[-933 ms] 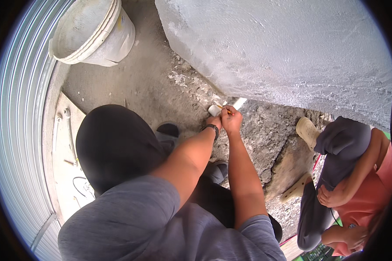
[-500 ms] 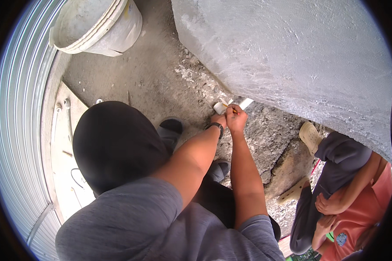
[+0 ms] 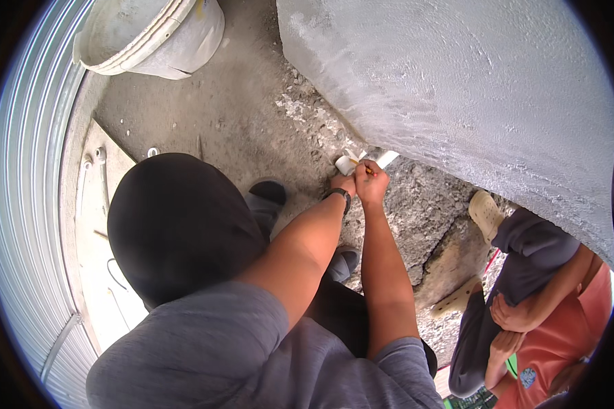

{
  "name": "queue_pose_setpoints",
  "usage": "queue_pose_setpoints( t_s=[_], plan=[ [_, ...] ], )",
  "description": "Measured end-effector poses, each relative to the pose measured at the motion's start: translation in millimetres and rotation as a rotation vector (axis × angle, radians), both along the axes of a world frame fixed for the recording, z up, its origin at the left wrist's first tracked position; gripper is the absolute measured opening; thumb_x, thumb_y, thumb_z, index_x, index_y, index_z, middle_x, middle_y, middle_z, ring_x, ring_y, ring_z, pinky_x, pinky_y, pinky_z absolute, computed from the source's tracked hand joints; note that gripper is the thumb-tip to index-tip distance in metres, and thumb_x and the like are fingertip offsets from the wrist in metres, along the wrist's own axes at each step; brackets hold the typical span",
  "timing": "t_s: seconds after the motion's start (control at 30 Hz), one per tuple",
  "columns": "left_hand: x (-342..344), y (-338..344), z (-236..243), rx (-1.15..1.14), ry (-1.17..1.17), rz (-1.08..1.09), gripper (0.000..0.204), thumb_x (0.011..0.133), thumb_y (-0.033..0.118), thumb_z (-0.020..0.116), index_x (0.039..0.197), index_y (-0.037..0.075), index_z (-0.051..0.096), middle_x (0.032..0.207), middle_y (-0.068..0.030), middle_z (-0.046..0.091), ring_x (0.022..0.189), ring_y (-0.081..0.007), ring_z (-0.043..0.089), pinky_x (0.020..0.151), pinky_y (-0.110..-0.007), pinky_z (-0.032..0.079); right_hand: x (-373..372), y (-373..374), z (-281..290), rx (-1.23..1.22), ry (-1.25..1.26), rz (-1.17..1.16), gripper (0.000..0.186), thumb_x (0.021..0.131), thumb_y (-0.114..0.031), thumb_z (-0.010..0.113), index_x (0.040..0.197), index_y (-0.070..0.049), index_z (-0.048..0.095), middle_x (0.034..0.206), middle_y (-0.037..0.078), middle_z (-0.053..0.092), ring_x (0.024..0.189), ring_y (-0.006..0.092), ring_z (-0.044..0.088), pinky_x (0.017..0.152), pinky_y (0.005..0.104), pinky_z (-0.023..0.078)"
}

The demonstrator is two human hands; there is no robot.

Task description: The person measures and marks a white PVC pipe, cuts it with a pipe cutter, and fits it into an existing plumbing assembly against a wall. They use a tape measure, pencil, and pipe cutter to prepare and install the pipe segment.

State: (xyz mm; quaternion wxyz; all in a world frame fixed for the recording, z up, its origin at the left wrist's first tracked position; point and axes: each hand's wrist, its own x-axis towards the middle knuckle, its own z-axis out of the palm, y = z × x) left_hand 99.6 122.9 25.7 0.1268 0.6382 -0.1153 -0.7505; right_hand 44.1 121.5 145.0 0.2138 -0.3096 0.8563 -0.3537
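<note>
- Two bare forearms stretch forward and converge, bringing the left hand (image 3: 344, 183) and right hand (image 3: 372, 181) together, side by side and touching or nearly so, over broken ground.
- The right hand clenches a slim yellow stick with a reddish end (image 3: 370, 170), slanting toward the left hand's side.
- Just beyond the left hand sits a short, white, tube-like piece (image 3: 345, 165); the fingers are hidden, so whether they grasp it cannot be told.
- A dark wristband (image 3: 345, 198) circles the left wrist.
- Just past the right hand, a white strip (image 3: 387, 159) lies against the lower edge of a grey plastered wall (image 3: 443, 82), which blocks the space ahead and right of the grip.
- Right of the grip, well apart, a co-worker in an orange-red shirt (image 3: 566, 341) sits with hands together.
- Far ahead and left of the grip stands a large whitish plastic bucket (image 3: 184, 44), grey residue coating its inner wall; its bottom is out of view.
</note>
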Motion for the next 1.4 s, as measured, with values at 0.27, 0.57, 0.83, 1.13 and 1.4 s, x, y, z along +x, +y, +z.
queue_pose_setpoints(
  t_s=[0.27,0.57,0.83,1.13,1.4],
  plan=[
    [3,5,-4,-0.104,-0.016,-0.124,0.046,0.087,0.034,0.073,0.11,-0.006,0.072,0.109,-0.0208,0.075,0.105,-0.0263,0.071,0.086,-0.038,0.052,0,0,-3,-0.003,-0.013,0.02,0.02,0.087,-0.017,0.069,0.096,0.0,0.076,0.079,0.019,0.073,0.075,0.0235,0.073,0.074,0.0349,0.057],
    [3,8,-12,-0.153,-0.046,-0.24,0.05,0.089,0.042,0.067,0.107,-0.003,0.073,0.11,-0.0251,0.072,0.109,-0.0374,0.068,0.091,-0.042,0.051,2,-2,5,-0.002,0.012,0.021,0.018,0.087,-0.015,0.068,0.094,0.0,0.075,0.078,0.022,0.072,0.074,0.029,0.075,0.073,0.0373,0.057],
    [0,9,-18,-0.134,-0.068,-0.227,0.049,0.089,0.041,0.067,0.104,-0.005,0.073,0.108,-0.0267,0.072,0.108,-0.0382,0.068,0.089,-0.043,0.052,2,0,2,-0.042,0.025,0.039,0.018,0.088,-0.015,0.068,0.095,0.0,0.075,0.079,0.021,0.073,0.075,0.0274,0.075,0.073,0.0371,0.057],
    [3,5,-2,-0.152,-0.123,-0.296,0.053,0.088,0.045,0.065,0.105,-0.004,0.073,0.108,-0.0262,0.072,0.108,-0.0383,0.068,0.09,-0.042,0.052,1,0,0,0.018,0.016,0.002,0.02,0.088,-0.015,0.067,0.097,0.001,0.075,0.078,0.02,0.073,0.075,0.0244,0.074,0.074,0.0356,0.057],
    [7,2,4,-0.174,-0.101,-0.343,0.053,0.09,0.045,0.064,0.105,-0.005,0.073,0.109,-0.0265,0.072,0.109,-0.0382,0.068,0.091,-0.043,0.052,2,-1,5,0.009,0.029,0.015,0.02,0.088,-0.016,0.068,0.097,0.001,0.075,0.078,0.02,0.073,0.075,0.0242,0.074,0.074,0.0353,0.057]
  ],
)
